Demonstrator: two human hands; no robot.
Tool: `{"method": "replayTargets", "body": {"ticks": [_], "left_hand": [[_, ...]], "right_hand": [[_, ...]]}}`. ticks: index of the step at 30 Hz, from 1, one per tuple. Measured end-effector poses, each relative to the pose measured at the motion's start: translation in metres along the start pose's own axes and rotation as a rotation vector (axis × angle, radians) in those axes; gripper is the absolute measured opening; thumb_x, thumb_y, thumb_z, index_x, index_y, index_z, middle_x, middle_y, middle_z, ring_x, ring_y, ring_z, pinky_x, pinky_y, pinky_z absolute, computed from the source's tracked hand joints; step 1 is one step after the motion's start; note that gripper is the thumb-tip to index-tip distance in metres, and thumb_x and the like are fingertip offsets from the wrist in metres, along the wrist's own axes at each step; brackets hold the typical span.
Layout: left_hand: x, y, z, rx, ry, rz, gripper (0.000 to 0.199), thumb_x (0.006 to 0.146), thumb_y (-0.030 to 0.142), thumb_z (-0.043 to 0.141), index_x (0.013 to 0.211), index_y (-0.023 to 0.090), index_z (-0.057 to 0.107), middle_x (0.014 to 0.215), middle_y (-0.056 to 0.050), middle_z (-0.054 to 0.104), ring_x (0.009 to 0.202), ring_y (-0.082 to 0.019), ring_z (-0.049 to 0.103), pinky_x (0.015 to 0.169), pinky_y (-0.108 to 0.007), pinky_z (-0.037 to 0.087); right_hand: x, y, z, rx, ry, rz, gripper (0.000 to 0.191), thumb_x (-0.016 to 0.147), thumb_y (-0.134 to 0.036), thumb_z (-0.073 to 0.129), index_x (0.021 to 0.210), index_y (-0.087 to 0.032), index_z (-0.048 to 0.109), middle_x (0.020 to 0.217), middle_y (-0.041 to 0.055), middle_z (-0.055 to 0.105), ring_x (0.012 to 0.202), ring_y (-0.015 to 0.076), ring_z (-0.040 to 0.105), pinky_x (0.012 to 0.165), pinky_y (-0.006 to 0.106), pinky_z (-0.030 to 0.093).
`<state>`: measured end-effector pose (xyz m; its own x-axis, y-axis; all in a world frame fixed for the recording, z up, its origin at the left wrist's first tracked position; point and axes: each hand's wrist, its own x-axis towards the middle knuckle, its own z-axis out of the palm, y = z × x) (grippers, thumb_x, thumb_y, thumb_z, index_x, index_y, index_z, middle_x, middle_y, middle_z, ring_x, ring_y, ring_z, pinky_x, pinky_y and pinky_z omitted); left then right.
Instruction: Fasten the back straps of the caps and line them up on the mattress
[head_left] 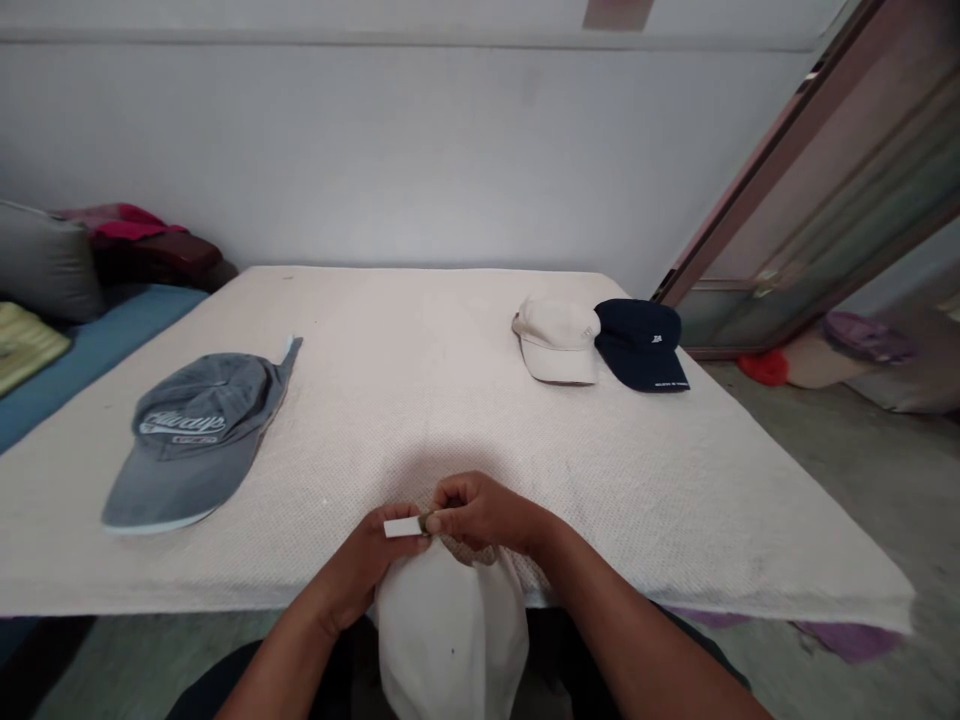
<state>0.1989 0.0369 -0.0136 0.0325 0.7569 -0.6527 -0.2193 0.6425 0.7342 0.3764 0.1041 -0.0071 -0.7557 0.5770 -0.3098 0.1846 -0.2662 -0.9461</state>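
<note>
A white cap (442,630) is in front of me at the table's near edge, its back strap opening facing away from me. My left hand (386,545) pinches the white strap (403,527) of this cap. My right hand (480,510) is closed at the small brass-coloured buckle (425,522) on the strap, thumb and fingers pressed together. The two hands nearly meet over the strap. The cap's brim is out of view.
A grey cap (199,430) with white lettering lies at the table's left. Toward the back right, a beige cap (559,340) touches a navy cap (641,345). A pale cloth covers the table (420,380). Behind it stands a wall (420,150); cushions (45,260) are at left.
</note>
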Motion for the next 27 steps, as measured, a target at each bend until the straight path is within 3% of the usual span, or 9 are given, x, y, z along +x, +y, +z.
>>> {"method": "replayTargets", "body": {"ticks": [7,13,19,27], "left_hand": [[0.003,-0.0077,-0.0022,-0.002,-0.09,0.06,0.034,0.059,0.026,0.079,0.088,0.018,0.064,0.071,-0.004,0.071,0.065,-0.02,0.064,0.062,-0.029,0.046],[0.0047,-0.0107,-0.0059,0.018,-0.102,0.096,0.047,0.059,0.03,0.08,0.1,0.018,0.061,0.076,-0.006,0.072,0.069,-0.022,0.065,0.066,-0.032,0.047],[0.0027,-0.0068,-0.002,0.087,-0.038,0.166,0.032,0.069,0.04,0.071,0.091,0.017,0.065,0.078,-0.006,0.072,0.071,-0.019,0.063,0.066,-0.028,0.045],[0.0033,-0.0057,0.002,-0.051,-0.159,0.17,0.023,0.069,0.036,0.071,0.077,0.015,0.065,0.069,-0.004,0.067,0.06,-0.014,0.057,0.058,-0.024,0.041]], "right_hand": [[0.002,0.0008,0.0013,0.043,-0.065,0.034,0.027,0.078,-0.036,0.06,0.064,-0.015,0.051,0.051,-0.0047,0.045,0.041,0.0042,0.037,0.039,0.018,0.029],[0.0045,0.0045,0.0059,0.124,-0.054,0.013,0.029,0.078,-0.035,0.06,0.06,-0.016,0.047,0.049,-0.0062,0.041,0.039,0.0036,0.033,0.038,0.018,0.026],[0.0048,0.0054,0.007,0.11,-0.035,0.03,0.026,0.078,-0.03,0.058,0.059,-0.016,0.045,0.05,-0.0053,0.042,0.041,0.0039,0.035,0.039,0.018,0.027],[0.005,0.001,0.008,0.092,0.019,0.042,0.02,0.078,-0.025,0.053,0.061,-0.016,0.048,0.049,-0.0046,0.045,0.041,0.0044,0.037,0.04,0.018,0.029]]}}
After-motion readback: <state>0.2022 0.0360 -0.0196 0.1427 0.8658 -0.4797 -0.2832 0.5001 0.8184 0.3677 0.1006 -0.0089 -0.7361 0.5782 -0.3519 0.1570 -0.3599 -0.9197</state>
